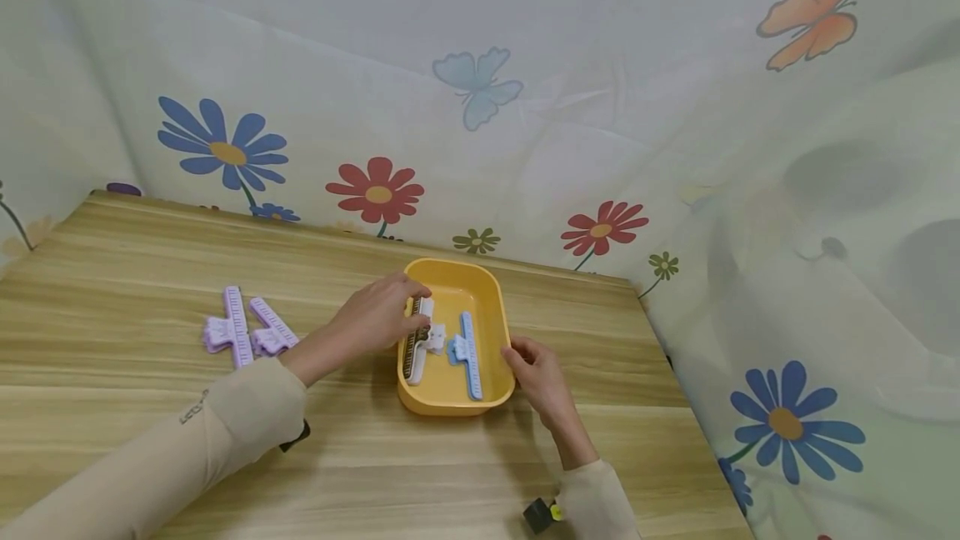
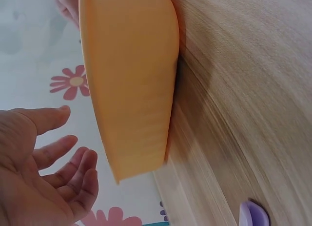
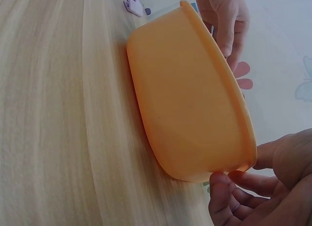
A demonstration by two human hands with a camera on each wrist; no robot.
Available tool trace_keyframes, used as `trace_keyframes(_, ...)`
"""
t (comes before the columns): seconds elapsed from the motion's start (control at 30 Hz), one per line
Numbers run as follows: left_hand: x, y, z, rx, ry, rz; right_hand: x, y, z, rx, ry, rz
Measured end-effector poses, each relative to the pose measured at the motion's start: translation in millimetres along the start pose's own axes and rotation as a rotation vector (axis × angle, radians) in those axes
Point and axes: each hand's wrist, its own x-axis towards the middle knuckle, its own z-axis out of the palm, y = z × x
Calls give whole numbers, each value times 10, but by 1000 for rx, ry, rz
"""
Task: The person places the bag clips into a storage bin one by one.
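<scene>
A yellow plastic basin (image 1: 450, 400) stands on the wooden table. Inside it, a blue long-bar clip (image 1: 472, 361) lies toward the right, and a white clip (image 1: 437, 340) lies along the left wall with a dark, ruler-marked bar (image 1: 410, 352) beside it. My left hand (image 1: 380, 311) hovers over the basin's left rim, close above the dark bar. In the left wrist view its fingers (image 2: 61, 151) are loosely bent with nothing visible between them. At the right side, my right hand (image 1: 540, 377) pinches the basin's rim between thumb and fingers.
Two purple clips, one larger (image 1: 237, 327) and one smaller (image 1: 273, 327), lie on the table (image 1: 135, 273) left of the basin, near my left forearm. A cloth (image 1: 600, 132) printed with flowers and butterflies hangs behind the table and along its right side.
</scene>
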Motion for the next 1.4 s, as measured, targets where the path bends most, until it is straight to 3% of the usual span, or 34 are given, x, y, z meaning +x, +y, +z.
trace_keyframes(0.37,-49,-42,-66,-45,43,38,-1,-8,1,-7,-1,6)
trace_keyframes(0.57,-127,-98,-114,-82,70,24,17,9,10,-17,0,4)
trace_keyframes(0.8,-222,-201,-190,-114,128,65,16,3,4,-22,5,-1)
trace_keyframes(1.4,-534,-500,-423,-96,167,29,17,-1,8,-15,1,12)
